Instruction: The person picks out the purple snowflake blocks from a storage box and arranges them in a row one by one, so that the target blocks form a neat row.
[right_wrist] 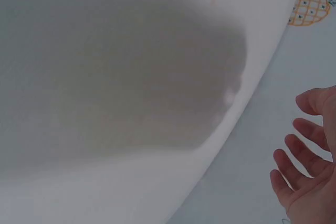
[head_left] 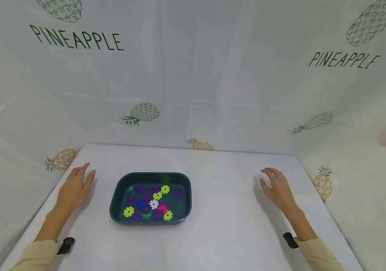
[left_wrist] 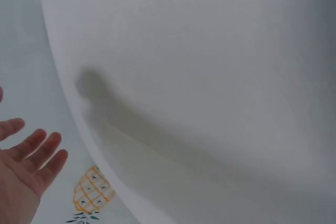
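A dark teal tray (head_left: 116, 203) rests on the white table, left of centre in the head view. Inside it lie several small notched plastic discs: purple, yellow, blue, green, pink, and a white disc (head_left: 153, 204) near the middle. My left hand (head_left: 72, 190) is over the table's left side, to the left of the tray, fingers relaxed and holding nothing. Far to the tray's right, my right hand (head_left: 276, 190) is held over the table with loosely bent fingers and nothing in them. Both wrist views show the hands' fingers spread apart, with bare tabletop beside them.
The white table (head_left: 220, 233) ends at a back edge against a pale hanging sheet (head_left: 226, 75) printed with pineapples. The sheet also runs along both sides. A dark wrist device (head_left: 66, 245) sits by the left sleeve, another device (head_left: 290, 240) by the right.
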A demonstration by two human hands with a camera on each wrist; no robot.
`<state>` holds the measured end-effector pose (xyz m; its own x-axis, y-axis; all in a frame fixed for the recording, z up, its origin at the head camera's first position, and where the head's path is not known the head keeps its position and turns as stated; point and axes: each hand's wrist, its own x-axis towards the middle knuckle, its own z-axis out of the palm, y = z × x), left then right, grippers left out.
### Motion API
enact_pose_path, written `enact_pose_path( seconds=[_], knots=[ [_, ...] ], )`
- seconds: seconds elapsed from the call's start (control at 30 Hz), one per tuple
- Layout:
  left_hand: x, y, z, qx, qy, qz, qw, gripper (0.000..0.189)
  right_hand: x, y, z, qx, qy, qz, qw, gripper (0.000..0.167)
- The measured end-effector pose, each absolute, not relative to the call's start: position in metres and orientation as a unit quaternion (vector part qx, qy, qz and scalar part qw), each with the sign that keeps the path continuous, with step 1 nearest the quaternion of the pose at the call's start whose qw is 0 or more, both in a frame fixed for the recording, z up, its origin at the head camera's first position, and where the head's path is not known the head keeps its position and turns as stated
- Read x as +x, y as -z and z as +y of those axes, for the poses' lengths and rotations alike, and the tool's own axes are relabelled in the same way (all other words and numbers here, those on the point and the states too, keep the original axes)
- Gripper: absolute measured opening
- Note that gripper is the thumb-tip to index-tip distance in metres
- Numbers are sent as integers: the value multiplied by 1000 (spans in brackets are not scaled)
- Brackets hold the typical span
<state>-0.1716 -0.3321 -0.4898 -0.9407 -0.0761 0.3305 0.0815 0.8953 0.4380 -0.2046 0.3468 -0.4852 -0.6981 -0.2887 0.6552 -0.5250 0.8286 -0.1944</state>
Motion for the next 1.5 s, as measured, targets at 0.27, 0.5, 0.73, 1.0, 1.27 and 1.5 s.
enact_pose_path(
  seconds=[0.27, 0.5, 0.73, 1.0, 1.27, 1.5],
  knots=[
    [-171, 482, -315, 8, 294, -943, 154, 57, -206, 479, 325, 204, -244, -907, 276, 28],
    [-170, 474, -300, -14, 363, -921, 143, 52, -206, 476, 307, 196, -271, -905, 262, 28],
    [-165, 470, -283, -7, 378, -919, 115, 52, -202, 475, 286, 204, -289, -902, 246, 29],
    [-160, 473, -269, -5, 401, -911, 98, 52, -199, 475, 262, 207, -312, -897, 236, 30],
    [-153, 477, -260, -18, 438, -895, 84, 45, -196, 470, 242, 217, -330, -891, 223, 32],
    [-150, 482, -260, -21, 493, -867, 60, 43, -196, 470, 226, 235, -339, -884, 221, 31]
  ],
)
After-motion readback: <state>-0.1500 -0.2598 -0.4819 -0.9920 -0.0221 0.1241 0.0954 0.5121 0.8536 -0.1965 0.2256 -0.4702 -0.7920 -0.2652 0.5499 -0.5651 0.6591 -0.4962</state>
